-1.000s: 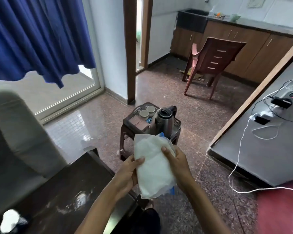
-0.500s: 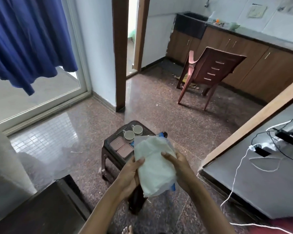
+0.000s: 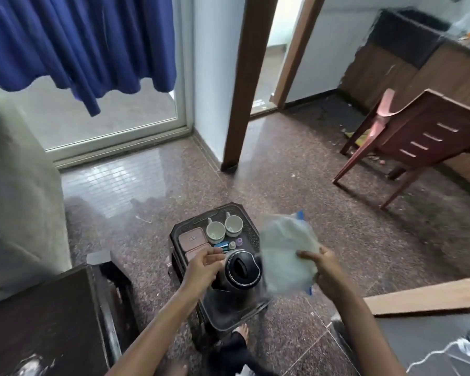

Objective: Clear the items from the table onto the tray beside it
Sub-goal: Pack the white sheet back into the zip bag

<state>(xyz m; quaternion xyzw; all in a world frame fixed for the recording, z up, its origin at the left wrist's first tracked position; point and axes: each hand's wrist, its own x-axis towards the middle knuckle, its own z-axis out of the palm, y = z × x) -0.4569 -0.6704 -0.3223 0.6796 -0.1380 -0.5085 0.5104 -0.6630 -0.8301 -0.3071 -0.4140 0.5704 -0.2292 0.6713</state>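
Note:
A clear bag of white stuff with a blue strip hangs in the air, blurred, held by my right hand at its right edge. It is just right of and above the tray, which sits on a low dark stool. On the tray stand a black-lidded steel kettle, two white cups, pink boxes and small bottles. My left hand hovers beside the kettle, fingers loosely curled, holding nothing. The dark table is at the lower left.
A maroon plastic chair stands at the right. A wooden-edged grey slab with white cables lies at the lower right. A pale sofa arm is at the left, under a blue curtain. My bare foot is by the stool.
My left hand has let go of the bag, which my right hand alone has carried to the right of the tray. The view has tilted down over the tray.

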